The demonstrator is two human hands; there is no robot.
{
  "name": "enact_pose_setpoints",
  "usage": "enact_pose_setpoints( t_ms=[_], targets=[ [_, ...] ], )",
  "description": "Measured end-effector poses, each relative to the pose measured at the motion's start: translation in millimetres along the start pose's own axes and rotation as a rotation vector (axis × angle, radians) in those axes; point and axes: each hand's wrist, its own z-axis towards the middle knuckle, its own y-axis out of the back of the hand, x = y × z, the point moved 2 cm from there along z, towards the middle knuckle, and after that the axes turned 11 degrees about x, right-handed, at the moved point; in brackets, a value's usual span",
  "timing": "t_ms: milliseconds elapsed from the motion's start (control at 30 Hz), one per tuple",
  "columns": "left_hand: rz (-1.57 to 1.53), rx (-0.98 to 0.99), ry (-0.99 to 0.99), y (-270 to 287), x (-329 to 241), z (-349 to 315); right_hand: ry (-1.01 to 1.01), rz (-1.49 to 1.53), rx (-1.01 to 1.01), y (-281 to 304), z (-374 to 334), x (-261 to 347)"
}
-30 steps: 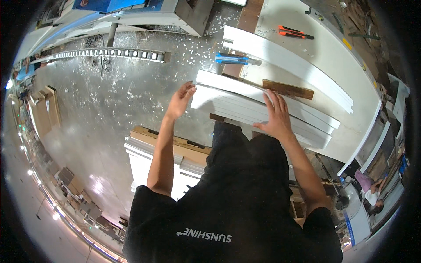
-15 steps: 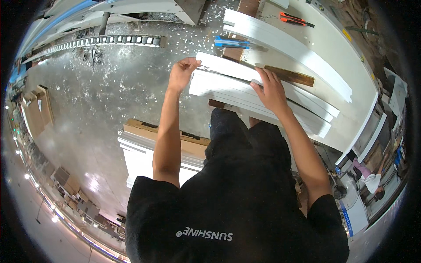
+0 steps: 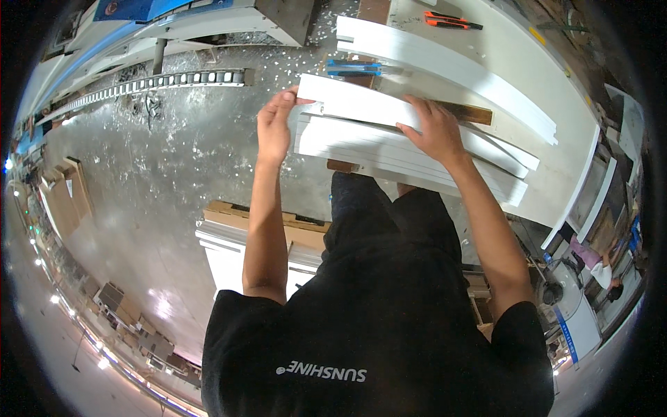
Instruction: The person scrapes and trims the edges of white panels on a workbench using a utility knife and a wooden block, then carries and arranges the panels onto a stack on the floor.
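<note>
A long white strip (image 3: 358,101) with a notch at its left end is between my hands, its near edge slightly lifted. My left hand (image 3: 276,125) pinches that left end between thumb and fingers. Farther along, my right hand (image 3: 438,130) grips the strip from above, thumb at the near edge and fingers over the far edge. Nearer to me lies a grooved white strip (image 3: 361,147) on the table. Beyond my hands rests another long white strip (image 3: 451,71), and a brown wooden piece (image 3: 472,113) lies between it and the held one.
A blue utility knife (image 3: 353,68) lies at the table's left edge, and an orange and black one (image 3: 451,21) at the far side. White offcuts litter the grey floor (image 3: 187,146). Stacked white panels and cardboard (image 3: 226,254) stand left of my legs. Another person (image 3: 594,264) is far right.
The held strip has tilted, so more of its broad face and its notched end show. Both hands have turned slightly with it. The whole view has shifted a little.
</note>
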Motion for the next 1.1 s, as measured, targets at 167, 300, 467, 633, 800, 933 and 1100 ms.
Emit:
enact_pose_setpoints(
  t_ms=[167, 300, 467, 633, 800, 933, 1100],
  targets=[
    [0.837, 0.005, -0.177, -7.4, -1.9, 35.2, -0.019, 0.002, 0.064, 60.6, -16.6, 6.6],
    [1.443, 0.259, -0.292, -76.7, -5.3, 80.6, -0.069, -0.024, -0.061, 111.1, -46.4, -5.2],
    [1.605, 0.221, -0.574, -102.4, 36.7, 109.6, -0.07, 0.007, -0.302, 166.5, -72.8, -21.2],
    [1.104, 0.195, -0.302, -106.3, -7.6, 67.5, -0.037, -0.14, -0.54, 194.4, -85.9, -5.3],
    [0.578, -0.199, -0.38, -108.0, -83.9, -11.5, -0.084, -0.054, -0.522, 184.1, -59.9, 19.0],
    [0.561, -0.206, -0.49, -164.6, -159.9, -44.3, -0.104, -0.029, -0.524, 164.5, -49.7, 21.0],
    [0.617, -0.162, -0.31, -173.9, -180.5, -37.5, -0.075, 0.005, -0.468, 156.0, -39.6, 39.7]
  ],
)
